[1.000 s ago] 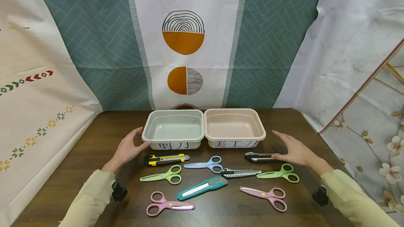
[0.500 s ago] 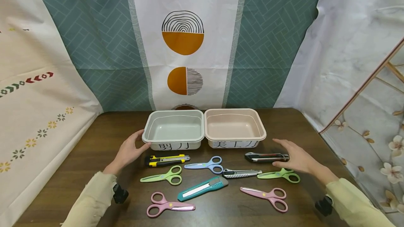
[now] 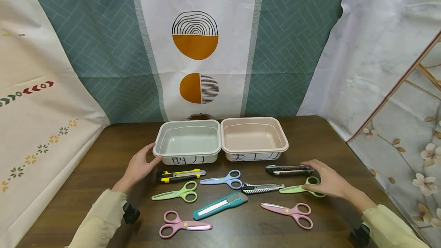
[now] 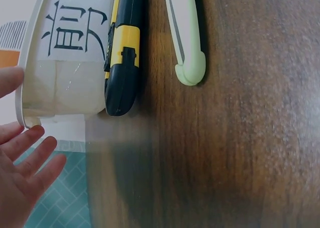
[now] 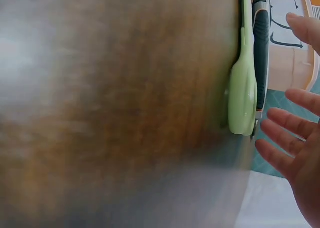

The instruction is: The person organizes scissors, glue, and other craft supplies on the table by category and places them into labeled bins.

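Observation:
My left hand rests at the left corner of a pale grey-green bin, thumb by its front rim and fingers along its side. In the left wrist view those fingers look loosely extended. Beside that bin stands a beige-pink bin. My right hand hovers over the handles of the right-hand green scissors, thumb and fingers spread apart, partly covering them. Just behind lies a black box cutter, its right end close to my fingertips. In the right wrist view, the green scissors lie beside my fingers.
Also on the wooden table lie a yellow-black box cutter, blue scissors, other green scissors, a silver-black box cutter, a teal box cutter and two pink scissors. Patterned cloths hang behind.
My right hand has come nearer, down from beside the black box cutter to over the green scissors' handles. My left hand stays at the bin. The head view has shifted slightly.

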`<state>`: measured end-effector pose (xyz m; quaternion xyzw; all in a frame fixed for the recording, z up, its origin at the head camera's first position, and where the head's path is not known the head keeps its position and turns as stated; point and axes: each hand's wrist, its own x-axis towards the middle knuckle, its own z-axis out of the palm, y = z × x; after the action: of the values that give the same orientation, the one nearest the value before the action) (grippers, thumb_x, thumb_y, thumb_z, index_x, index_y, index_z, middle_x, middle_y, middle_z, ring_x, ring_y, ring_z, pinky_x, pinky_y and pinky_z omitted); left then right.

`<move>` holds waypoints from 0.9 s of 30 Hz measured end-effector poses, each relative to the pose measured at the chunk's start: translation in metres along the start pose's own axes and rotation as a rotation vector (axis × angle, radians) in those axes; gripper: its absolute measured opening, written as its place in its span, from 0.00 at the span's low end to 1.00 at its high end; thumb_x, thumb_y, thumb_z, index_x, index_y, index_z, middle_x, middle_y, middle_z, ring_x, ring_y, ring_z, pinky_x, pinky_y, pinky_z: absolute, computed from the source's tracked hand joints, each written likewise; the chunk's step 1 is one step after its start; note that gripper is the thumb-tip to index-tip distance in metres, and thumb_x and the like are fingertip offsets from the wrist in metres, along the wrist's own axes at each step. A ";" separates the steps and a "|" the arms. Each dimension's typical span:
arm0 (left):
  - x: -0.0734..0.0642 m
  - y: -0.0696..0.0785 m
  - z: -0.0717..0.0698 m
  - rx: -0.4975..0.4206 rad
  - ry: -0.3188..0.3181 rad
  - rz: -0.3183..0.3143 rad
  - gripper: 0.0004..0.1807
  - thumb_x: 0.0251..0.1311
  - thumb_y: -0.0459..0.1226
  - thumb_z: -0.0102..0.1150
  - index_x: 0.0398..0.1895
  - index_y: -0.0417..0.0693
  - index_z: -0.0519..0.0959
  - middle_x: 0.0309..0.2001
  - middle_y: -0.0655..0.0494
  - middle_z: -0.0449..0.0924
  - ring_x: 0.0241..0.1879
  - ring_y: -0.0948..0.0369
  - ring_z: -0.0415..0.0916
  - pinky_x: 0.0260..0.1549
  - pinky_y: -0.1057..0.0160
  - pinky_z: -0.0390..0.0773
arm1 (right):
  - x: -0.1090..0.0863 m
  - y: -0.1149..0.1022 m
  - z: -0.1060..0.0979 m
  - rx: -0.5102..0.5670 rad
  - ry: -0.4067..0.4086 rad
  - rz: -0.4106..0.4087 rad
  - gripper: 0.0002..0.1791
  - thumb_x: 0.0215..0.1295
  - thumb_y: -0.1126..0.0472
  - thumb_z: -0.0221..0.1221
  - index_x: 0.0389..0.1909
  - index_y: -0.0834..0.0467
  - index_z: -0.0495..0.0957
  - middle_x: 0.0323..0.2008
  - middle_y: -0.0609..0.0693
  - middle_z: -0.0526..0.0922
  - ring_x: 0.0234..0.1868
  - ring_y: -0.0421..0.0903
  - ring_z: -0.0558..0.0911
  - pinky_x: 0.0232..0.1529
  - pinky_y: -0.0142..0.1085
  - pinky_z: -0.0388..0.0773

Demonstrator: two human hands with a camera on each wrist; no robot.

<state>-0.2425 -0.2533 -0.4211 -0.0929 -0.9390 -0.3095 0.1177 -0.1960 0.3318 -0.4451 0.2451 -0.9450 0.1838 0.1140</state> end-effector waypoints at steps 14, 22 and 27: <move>0.001 -0.005 0.002 0.003 0.012 -0.001 0.33 0.57 0.45 0.58 0.60 0.34 0.64 0.49 0.35 0.74 0.48 0.44 0.71 0.43 0.45 0.68 | -0.016 0.001 0.001 -0.049 0.050 -0.034 0.35 0.34 0.44 0.72 0.45 0.57 0.76 0.42 0.45 0.75 0.45 0.47 0.75 0.43 0.46 0.70; 0.000 -0.004 0.001 -0.009 0.008 0.001 0.33 0.56 0.45 0.58 0.60 0.33 0.63 0.50 0.35 0.73 0.48 0.44 0.71 0.44 0.43 0.67 | -0.023 0.004 0.002 -0.030 0.068 -0.087 0.33 0.30 0.48 0.74 0.41 0.58 0.77 0.39 0.43 0.76 0.41 0.44 0.76 0.44 0.30 0.66; 0.000 -0.003 0.002 -0.012 0.003 0.003 0.33 0.57 0.46 0.57 0.60 0.34 0.63 0.50 0.35 0.73 0.48 0.44 0.70 0.44 0.43 0.68 | -0.026 0.004 0.001 -0.062 0.036 -0.092 0.33 0.28 0.51 0.74 0.42 0.59 0.77 0.40 0.46 0.76 0.43 0.47 0.75 0.43 0.38 0.68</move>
<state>-0.2440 -0.2549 -0.4240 -0.0944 -0.9369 -0.3150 0.1191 -0.1756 0.3452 -0.4554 0.2813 -0.9358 0.1535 0.1468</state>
